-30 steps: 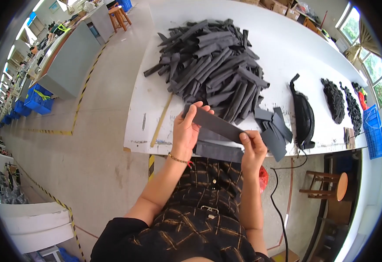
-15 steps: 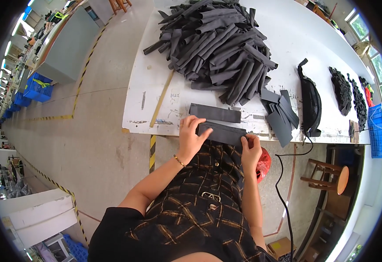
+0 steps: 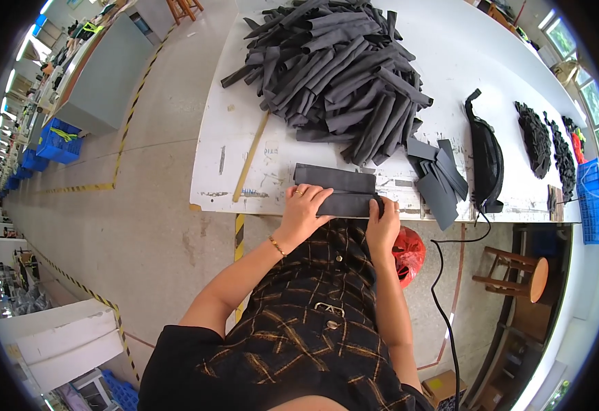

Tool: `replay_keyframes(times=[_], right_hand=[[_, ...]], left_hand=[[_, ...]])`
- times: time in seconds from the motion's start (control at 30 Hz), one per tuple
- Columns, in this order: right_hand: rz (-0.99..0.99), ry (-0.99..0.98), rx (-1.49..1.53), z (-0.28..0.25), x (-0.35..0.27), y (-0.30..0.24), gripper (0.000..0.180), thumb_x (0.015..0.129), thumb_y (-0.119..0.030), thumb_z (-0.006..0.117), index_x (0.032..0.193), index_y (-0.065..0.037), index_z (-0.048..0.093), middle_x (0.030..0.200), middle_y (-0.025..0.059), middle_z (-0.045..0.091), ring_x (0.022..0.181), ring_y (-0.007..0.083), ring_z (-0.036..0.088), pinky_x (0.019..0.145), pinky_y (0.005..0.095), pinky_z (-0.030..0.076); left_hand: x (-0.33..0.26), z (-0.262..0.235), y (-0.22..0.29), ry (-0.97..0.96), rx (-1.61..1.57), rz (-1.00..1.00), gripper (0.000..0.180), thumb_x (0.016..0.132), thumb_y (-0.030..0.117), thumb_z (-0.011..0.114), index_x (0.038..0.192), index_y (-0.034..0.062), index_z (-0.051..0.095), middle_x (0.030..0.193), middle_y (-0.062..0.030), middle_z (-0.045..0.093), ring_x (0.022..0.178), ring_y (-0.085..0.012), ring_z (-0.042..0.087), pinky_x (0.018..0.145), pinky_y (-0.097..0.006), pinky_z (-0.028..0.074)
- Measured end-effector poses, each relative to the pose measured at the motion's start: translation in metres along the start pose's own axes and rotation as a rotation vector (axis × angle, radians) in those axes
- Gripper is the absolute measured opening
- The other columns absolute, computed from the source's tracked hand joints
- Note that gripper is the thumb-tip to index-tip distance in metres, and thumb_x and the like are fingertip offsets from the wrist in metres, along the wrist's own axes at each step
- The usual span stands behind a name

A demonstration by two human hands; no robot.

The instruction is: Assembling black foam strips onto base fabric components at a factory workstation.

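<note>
At the table's front edge, a dark grey fabric sleeve [image 3: 347, 205] lies between my two hands. My left hand [image 3: 304, 211] closes on its left end, thumb below and fingers on top. The right end is pinched between the thumb and fingers of my right hand [image 3: 384, 220]. Just behind it, a second dark grey sleeve [image 3: 334, 178] rests flat on the white table [image 3: 207, 168]. Farther back rises a large heap of similar grey sleeves [image 3: 340, 82]. Several flat dark grey panels [image 3: 438, 188] are fanned out to the right of my right hand.
A yellowish strip [image 3: 251, 157] lies on the table's left part. To the right are a black pouch [image 3: 486, 161], dark heaps [image 3: 534, 140] and a blue crate [image 3: 591, 202]. A black cable [image 3: 443, 288] hangs near a wooden stool [image 3: 519, 274]; a red plastic bag [image 3: 409, 257] sits below the edge.
The sleeve has come up level onto the table edge. My left hand has closed from a spread pose onto its left end, and my right hand has shifted slightly left.
</note>
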State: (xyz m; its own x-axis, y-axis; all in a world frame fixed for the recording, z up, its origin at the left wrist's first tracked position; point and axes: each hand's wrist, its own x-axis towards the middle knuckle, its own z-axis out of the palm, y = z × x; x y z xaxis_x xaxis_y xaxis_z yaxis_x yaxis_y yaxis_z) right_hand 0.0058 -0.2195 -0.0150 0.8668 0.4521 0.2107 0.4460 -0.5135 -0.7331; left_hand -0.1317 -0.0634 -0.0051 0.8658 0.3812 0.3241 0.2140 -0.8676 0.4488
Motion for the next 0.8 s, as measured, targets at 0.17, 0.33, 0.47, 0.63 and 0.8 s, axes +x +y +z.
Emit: replay_keyframes(times=[0.17, 0.33, 0.47, 0.63, 0.8], right_hand=[[0.043, -0.017, -0.170, 0.002, -0.002, -0.002, 0.038, 0.094, -0.025, 0.060, 0.119, 0.003, 0.054, 0.106, 0.0240, 0.059, 0.095, 0.0422, 0.057, 0.081, 0.0458, 0.047], [0.011, -0.028, -0.169, 0.004, -0.009, -0.003, 0.048, 0.095, -0.030, 0.058, 0.126, 0.005, 0.052, 0.111, 0.0230, 0.056, 0.105, 0.0400, 0.053, 0.086, 0.0463, 0.046], [0.093, -0.037, -0.354, 0.013, -0.014, -0.006, 0.053, 0.095, -0.035, 0.056, 0.125, 0.007, 0.052, 0.112, 0.0276, 0.056, 0.103, 0.0432, 0.056, 0.086, 0.0472, 0.048], [0.183, -0.072, -0.354, 0.011, -0.012, -0.025, 0.057, 0.096, -0.041, 0.053, 0.125, 0.008, 0.053, 0.116, 0.0330, 0.055, 0.102, 0.0456, 0.057, 0.086, 0.0475, 0.049], [0.195, -0.055, -0.419, 0.001, -0.009, -0.026, 0.063, 0.095, -0.043, 0.053, 0.136, 0.005, 0.043, 0.119, 0.0310, 0.054, 0.112, 0.0439, 0.053, 0.091, 0.0487, 0.045]], left_hand=[[0.004, -0.022, 0.007, 0.035, -0.032, -0.020, 0.062, 0.075, 0.029, 0.079, 0.128, 0.0089, 0.055, 0.120, -0.0060, 0.056, 0.113, -0.0251, 0.051, 0.098, -0.042, 0.037], [0.004, 0.016, -0.047, 0.486, -1.051, -0.572, 0.056, 0.091, 0.017, 0.064, 0.140, -0.0009, 0.042, 0.138, -0.0198, 0.046, 0.121, -0.0326, 0.051, 0.102, -0.038, 0.041], [0.018, 0.009, -0.023, 0.023, -0.628, -0.750, 0.049, 0.097, 0.013, 0.054, 0.141, -0.0024, 0.040, 0.134, -0.0214, 0.054, 0.122, -0.0291, 0.055, 0.099, -0.033, 0.044], [0.010, 0.021, -0.031, 0.215, -0.726, -0.631, 0.053, 0.100, 0.024, 0.052, 0.143, -0.0024, 0.036, 0.141, -0.0228, 0.047, 0.129, -0.0299, 0.050, 0.103, -0.034, 0.041], [-0.007, 0.003, -0.017, 0.311, -0.621, -0.479, 0.059, 0.103, 0.029, 0.045, 0.149, -0.0016, 0.024, 0.153, -0.0226, 0.028, 0.143, -0.0328, 0.028, 0.116, -0.036, 0.025]])
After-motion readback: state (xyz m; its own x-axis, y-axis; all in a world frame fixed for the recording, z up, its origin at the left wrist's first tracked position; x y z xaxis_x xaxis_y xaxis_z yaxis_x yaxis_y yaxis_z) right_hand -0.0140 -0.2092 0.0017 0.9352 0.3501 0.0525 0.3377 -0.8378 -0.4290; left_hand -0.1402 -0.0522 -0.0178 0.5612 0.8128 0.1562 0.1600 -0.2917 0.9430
